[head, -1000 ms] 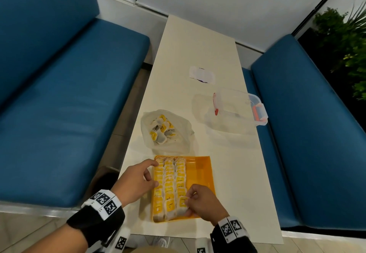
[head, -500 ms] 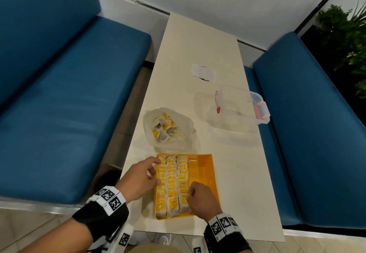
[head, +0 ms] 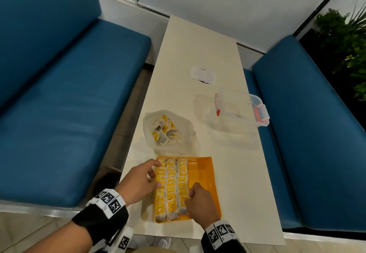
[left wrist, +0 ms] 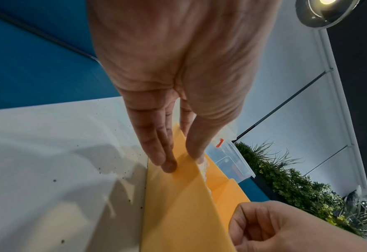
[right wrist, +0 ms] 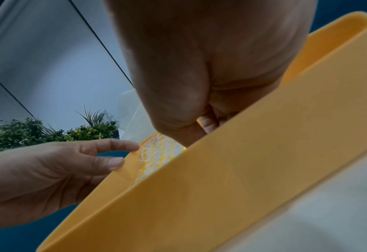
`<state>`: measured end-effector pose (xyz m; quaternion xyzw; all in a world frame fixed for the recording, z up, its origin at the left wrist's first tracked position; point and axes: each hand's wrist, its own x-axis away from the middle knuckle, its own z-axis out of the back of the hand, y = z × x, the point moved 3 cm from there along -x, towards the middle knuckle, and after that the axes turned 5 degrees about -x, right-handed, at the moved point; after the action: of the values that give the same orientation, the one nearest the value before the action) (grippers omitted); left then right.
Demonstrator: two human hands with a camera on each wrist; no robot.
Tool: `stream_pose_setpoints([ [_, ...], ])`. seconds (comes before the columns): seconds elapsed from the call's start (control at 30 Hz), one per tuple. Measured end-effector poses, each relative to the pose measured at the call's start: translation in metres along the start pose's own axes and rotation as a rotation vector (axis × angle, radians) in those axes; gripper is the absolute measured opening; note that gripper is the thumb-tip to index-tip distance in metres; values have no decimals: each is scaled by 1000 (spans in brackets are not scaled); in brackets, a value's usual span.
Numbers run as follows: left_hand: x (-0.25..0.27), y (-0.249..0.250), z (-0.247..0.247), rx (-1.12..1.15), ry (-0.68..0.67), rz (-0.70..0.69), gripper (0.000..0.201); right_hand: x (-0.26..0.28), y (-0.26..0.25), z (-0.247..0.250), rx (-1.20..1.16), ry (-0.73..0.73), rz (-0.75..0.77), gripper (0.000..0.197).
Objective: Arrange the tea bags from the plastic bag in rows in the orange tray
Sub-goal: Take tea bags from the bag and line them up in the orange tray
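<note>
The orange tray (head: pixel 202 173) lies at the table's near end with three rows of yellow-tagged tea bags (head: pixel 171 185) along its left side; its right part is bare. Beyond it, the open plastic bag (head: pixel 168 132) holds several loose tea bags. My left hand (head: pixel 156 173) rests on the tray's left wall (left wrist: pixel 178 204) with straight fingers (left wrist: pixel 163 153) on the outside and the thumb on the rim. My right hand (head: pixel 189 198) is curled over the near end of the third row and pinches a tea bag there; its fingertips (right wrist: pixel 208 123) are mostly hidden.
A clear lidded container (head: pixel 239 108) with red clips stands at the table's right edge. A white paper scrap (head: pixel 203 73) lies farther back. Blue benches (head: pixel 69 94) flank the narrow table (head: pixel 233 173), and a plant (head: pixel 348 44) stands at the far right.
Hardly anything has moved. The left hand stays on the tray's left wall and the right hand stays curled at the near end of the third row. The view has shifted slightly.
</note>
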<state>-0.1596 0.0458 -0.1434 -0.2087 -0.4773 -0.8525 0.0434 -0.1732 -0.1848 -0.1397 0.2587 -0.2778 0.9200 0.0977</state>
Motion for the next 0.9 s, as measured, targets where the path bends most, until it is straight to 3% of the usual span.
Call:
stream_pose_setpoints([
  [0.2, 6, 16, 16, -180, 7, -17, 55, 8, -6, 11, 20, 11, 48, 24],
  [0.33, 1, 58, 53, -296, 222, -140, 26, 12, -38, 50, -77, 142, 113, 22],
  [0.43, -21, 91, 75, -369, 323, -237, 22, 6, -74, 82, -220, 299, 181, 35],
  [0.53, -55, 102, 79, -477, 216, -214, 30, -15, -108, 95, -230, 362, 220, 52],
  [0.57, -65, 103, 78, -512, 150, -199, 35, -27, -116, 93, -207, 338, 224, 51],
  [0.63, -78, 103, 81, -554, 55, -153, 44, -47, -124, 87, -133, 301, 232, 30],
  [0.7, -82, 104, 90, -603, 42, -123, 47, -55, -127, 95, -164, 350, 244, 9],
  [0.8, -83, 107, 101, -677, 102, -167, 56, -53, -132, 121, -296, 451, 301, 9],
  [0.9, -85, 109, 99, -771, 90, -154, 70, -50, -136, 129, -277, 438, 344, 9],
])
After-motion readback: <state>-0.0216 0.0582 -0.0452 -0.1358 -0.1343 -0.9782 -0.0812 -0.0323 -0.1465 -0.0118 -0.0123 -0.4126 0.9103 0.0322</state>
